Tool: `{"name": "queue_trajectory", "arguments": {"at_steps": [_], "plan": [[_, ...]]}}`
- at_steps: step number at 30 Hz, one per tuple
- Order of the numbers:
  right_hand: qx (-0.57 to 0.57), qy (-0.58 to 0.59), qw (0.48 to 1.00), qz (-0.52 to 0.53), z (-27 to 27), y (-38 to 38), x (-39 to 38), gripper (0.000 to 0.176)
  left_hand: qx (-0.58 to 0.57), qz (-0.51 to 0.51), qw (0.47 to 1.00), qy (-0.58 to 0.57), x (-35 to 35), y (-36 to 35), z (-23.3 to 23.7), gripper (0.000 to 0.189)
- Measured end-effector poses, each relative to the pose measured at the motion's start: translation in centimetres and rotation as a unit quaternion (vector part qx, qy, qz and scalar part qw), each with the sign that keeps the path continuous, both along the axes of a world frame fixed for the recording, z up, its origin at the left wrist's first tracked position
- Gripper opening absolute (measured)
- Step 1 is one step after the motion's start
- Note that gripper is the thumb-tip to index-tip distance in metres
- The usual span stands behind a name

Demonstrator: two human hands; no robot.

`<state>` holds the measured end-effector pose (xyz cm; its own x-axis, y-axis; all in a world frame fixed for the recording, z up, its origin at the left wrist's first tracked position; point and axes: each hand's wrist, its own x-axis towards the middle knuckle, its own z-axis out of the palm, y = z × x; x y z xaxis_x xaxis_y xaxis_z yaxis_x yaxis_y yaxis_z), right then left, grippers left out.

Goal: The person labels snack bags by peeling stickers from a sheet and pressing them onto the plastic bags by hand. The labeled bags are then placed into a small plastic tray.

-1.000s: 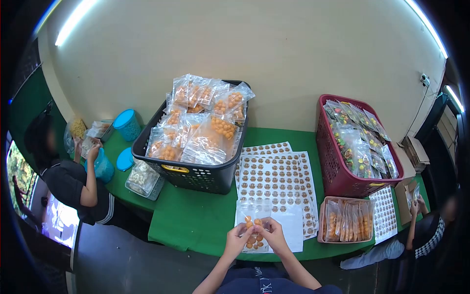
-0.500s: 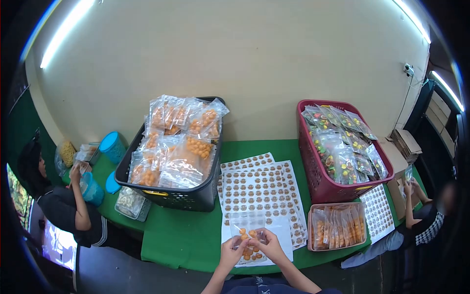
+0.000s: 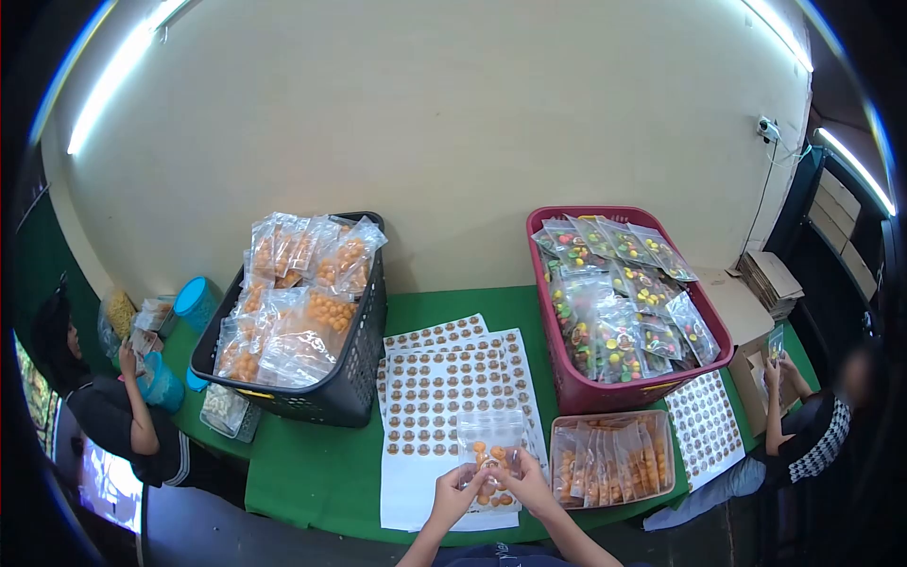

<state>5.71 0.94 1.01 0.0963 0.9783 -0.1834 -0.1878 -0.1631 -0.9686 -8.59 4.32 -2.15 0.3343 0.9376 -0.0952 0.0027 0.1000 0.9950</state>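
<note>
A clear plastic bag point(image 3: 490, 430) with orange round snacks lies in front of me, over the sticker sheets point(image 3: 452, 397). My left hand point(image 3: 457, 493) pinches the bag at its left side. From the right, my right hand point(image 3: 527, 487) grips the same bag, thumbs close together over its middle. A round sticker seems to show on the bag between the thumbs. Right of my hands stands a pink tray point(image 3: 612, 502) with upright bags of orange snacks.
A black basket point(image 3: 321, 402) of snack bags stands left, a maroon basket point(image 3: 605, 392) of colourful candy bags right. One person point(image 3: 123, 425) works at far left beside blue tubs point(image 3: 165, 383); another point(image 3: 803, 435) sits at far right near a cardboard box point(image 3: 756, 378).
The camera view has shifted, so baskets and sheets appear further left. My hands still hold the bag, now nearer the pink tray, and my thumbs press on its middle.
</note>
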Motion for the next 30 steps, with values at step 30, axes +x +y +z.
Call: {"name": "queue_trajectory", "arguments": {"at_steps": [30], "plan": [[0.019, 0.07, 0.997, -0.029, -2.6, -4.7, 9.7, 0.015, -0.097, 0.03, 0.995, -0.011, 10.6, -7.8, -1.0, 0.027]]}}
